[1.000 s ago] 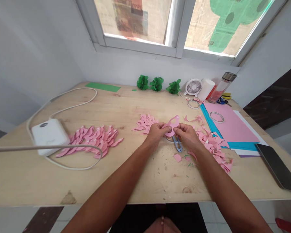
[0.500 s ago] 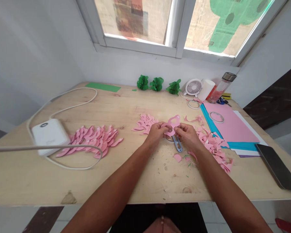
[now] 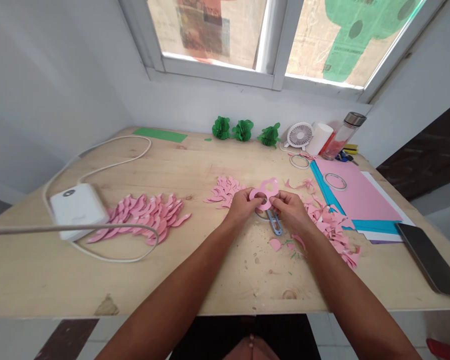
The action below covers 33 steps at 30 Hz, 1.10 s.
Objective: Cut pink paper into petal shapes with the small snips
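Observation:
A pink paper cutout with two ring-like loops is held up between both hands over the table. My left hand pinches its lower left loop. The lower right part is gripped by my right hand, fingers closed. Just below the hands lies a blue-grey cutter, its upper end hidden by the paper. A roll of tape is partly covered beneath it. Left of my left hand is a small pile of curved pink paper pieces; pink scraps are heaped beside my right hand.
At left lie a larger pile of curved pink pieces, a white power bank and its looping cable. Green paper balls, a small fan and a bottle stand behind. Coloured sheets and a phone are right.
The lower left loop of the pink cutout has turned flatter toward me, so its round hole shows more. Both hands stay in nearly the same place.

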### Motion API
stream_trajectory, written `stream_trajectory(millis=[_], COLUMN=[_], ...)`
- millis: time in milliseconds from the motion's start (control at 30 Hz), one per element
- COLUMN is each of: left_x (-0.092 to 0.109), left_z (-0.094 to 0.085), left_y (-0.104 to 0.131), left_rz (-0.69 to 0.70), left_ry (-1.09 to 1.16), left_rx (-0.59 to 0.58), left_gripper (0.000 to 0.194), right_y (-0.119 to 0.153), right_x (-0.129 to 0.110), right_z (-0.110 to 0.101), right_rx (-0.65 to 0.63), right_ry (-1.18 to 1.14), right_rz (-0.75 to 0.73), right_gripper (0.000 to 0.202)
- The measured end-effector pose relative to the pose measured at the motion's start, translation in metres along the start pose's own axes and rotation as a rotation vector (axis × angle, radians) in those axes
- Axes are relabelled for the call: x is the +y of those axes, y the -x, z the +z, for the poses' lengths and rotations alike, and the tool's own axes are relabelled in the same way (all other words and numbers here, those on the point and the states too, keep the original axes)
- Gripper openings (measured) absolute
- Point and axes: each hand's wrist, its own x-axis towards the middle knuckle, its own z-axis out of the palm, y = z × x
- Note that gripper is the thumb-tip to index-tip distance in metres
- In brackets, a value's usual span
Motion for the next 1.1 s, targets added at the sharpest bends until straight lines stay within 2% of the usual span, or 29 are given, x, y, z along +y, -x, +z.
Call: stream_trajectory(millis=[167, 300, 500, 633, 800, 1100], left_x=[0.0033, 0.0037, 0.0040, 0.0045, 0.0024, 0.0005], left_z=[0.0020, 0.0026, 0.0015, 0.0016, 0.0022, -0.0022], left_y=[0.0020, 0.0028, 0.0032, 0.0034, 0.0008, 0.0019], left_rz=[-0.055, -0.036, -0.039, -0.016, 0.010, 0.126], left_ry=[0.051, 0.041, 0.014, 0.061, 0.066, -0.104], left_rx=[-0.041, -0.054, -0.043, 0.000, -0.011, 0.003], left_gripper=[0.016, 0.020, 0.014, 0.012, 0.009, 0.018], right_y=[0.0005, 0.0003, -0.0005, -0.0003, -0.0003, 0.0004], right_x=[-0.0006, 0.0013, 0.0030, 0.0014, 0.0006, -0.0002], right_z=[0.0007, 0.0002, 0.0002, 0.0011, 0.0010, 0.0005], right_rx=[-0.008, -0.023, -0.022, -0.012, 0.006, -0.014], right_ry=[-0.003, -0.018, 0.004, 0.003, 0.004, -0.003], right_rz=[-0.011, -0.022, -0.028, -0.023, 0.001, -0.018], right_gripper=[0.027, 0.026, 0.027, 0.028, 0.028, 0.024])
